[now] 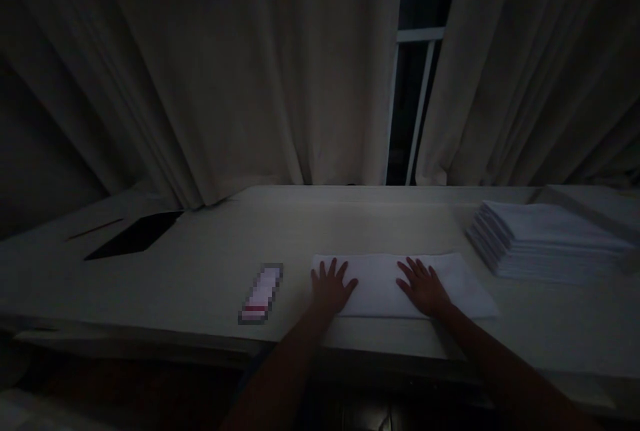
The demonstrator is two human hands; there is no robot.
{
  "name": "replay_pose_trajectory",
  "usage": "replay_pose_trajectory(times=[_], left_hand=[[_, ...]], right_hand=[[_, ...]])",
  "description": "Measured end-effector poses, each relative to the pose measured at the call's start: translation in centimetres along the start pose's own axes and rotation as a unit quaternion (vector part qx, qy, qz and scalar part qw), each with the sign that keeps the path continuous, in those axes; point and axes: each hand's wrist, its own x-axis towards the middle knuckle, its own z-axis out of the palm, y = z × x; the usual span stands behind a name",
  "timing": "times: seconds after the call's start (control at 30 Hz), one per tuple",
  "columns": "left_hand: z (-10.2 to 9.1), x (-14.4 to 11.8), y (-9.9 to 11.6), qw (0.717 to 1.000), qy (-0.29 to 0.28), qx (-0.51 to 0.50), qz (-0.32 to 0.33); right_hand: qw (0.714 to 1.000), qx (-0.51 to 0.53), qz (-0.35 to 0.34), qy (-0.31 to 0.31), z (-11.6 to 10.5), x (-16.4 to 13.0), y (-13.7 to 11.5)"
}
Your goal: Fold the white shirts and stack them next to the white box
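Pressing flat, both grips spread wide with fingers fanned and nothing pinched: left hand (pixel 330 287) palm-down on the left end of a folded white cloth (pixel 385 284), right hand (pixel 424 286) palm-down nearer its middle. Seemingly laid this way to hold the fabric smooth and keep its layers from springing open, since open palms cover more surface than fingertips would. Lying lengthwise along the near edge of the desk (pixel 200 271), within easy reach of both forearms, cloth squared to that edge. Stacked off to the right, well apart, a pile of folded white cloths (pixel 545 241), edges roughly aligned, apparently kept aside as a separate pile. Just beside the left hand, a small blurred-out object (pixel 261 294), too pixelated to name. Farther left, a flat dark sheet (pixel 135 235). Hanging behind, pale curtains (pixel 250 84) parted over a dark window.
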Motion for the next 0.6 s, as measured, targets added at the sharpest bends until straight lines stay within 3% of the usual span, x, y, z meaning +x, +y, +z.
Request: replay_pose_trajectory(times=[0.13, 0.2, 0.37, 0.47, 0.53, 0.6], left_hand=[[-0.4, -0.1, 1.0, 0.999, 0.017, 0.021, -0.026], [-0.7, -0.1, 2.3, 0.999, 0.032, 0.028, -0.006], [-0.6, -0.1, 8.8, 0.989, 0.041, -0.014, 0.141], [0.3, 0.2, 12.6, 0.984, 0.015, -0.040, 0.171], [0.9, 0.6, 13.4, 0.985, -0.007, -0.043, 0.164], [1.1, 1.5, 12.4, 0.985, -0.016, -0.036, 0.168]], right_hand=[[1.000, 0.008, 0.004, -0.004, -0.7, 0.0, -0.4], [1.000, 0.013, 0.004, -0.004, -1.0, 0.0, -0.5], [1.000, 0.025, 0.010, -0.012, -1.7, 0.0, -0.8], [0.999, 0.027, 0.004, -0.023, -1.9, 0.1, -0.7], [0.999, 0.027, 0.003, -0.027, -2.0, 0.1, -0.6], [1.000, 0.028, 0.005, -0.013, -1.9, 0.1, -0.5]])
